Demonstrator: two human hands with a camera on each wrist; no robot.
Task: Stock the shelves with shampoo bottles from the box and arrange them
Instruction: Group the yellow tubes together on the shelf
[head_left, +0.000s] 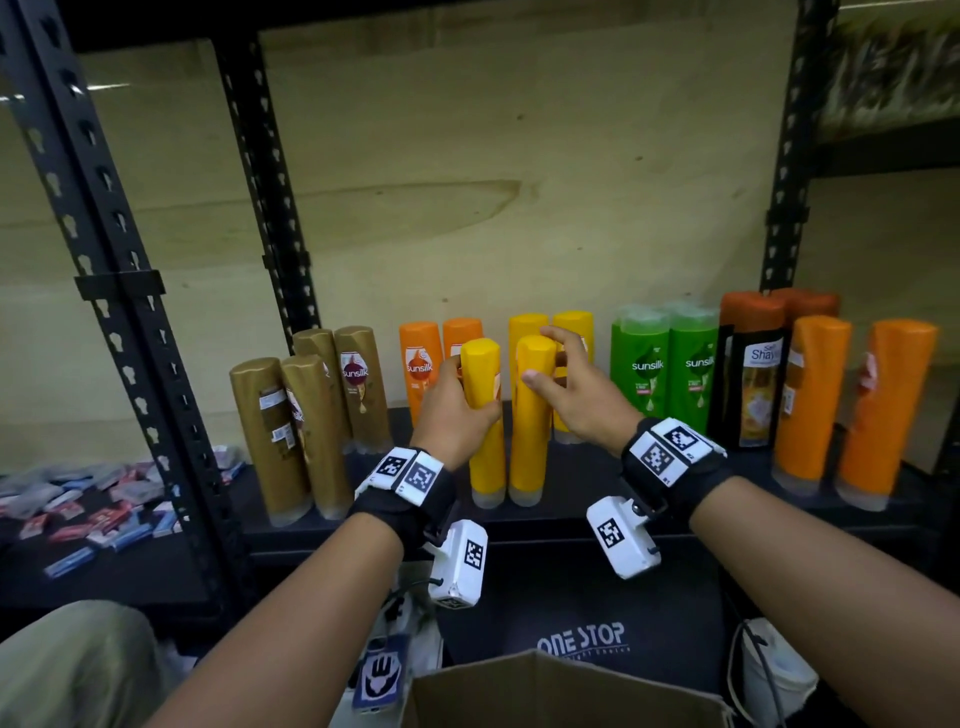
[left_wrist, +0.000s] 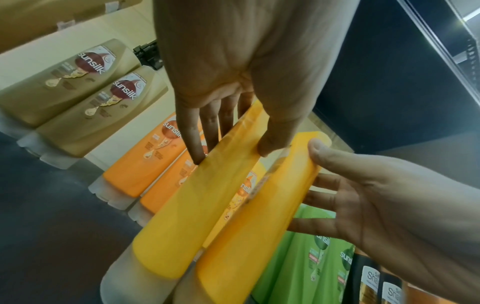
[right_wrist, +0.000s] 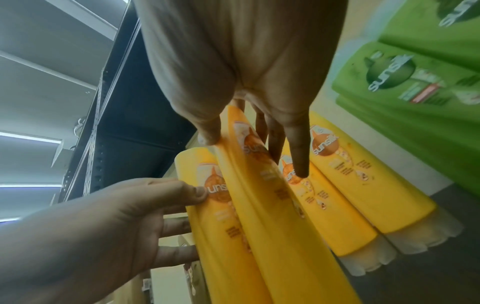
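Two yellow shampoo bottles stand cap-down side by side at the front of the black shelf (head_left: 571, 506). My left hand (head_left: 462, 395) grips the left yellow bottle (head_left: 484, 426), thumb on one side and fingers (left_wrist: 194, 152) on the other. My right hand (head_left: 563, 374) holds the right yellow bottle (head_left: 532, 431) near its top, with the thumb on the front and the fingers (right_wrist: 298, 164) behind. Two more yellow bottles (right_wrist: 363, 185) stand just behind them. An open cardboard box (head_left: 545, 691) sits below at the bottom edge; its inside is hidden.
Gold bottles (head_left: 306, 415) stand to the left, orange ones (head_left: 421, 364) behind my left hand, green ones (head_left: 670, 364) to the right, then dark-labelled and orange bottles (head_left: 857, 405). Small packets (head_left: 88, 509) lie on the left shelf past a black upright (head_left: 104, 260).
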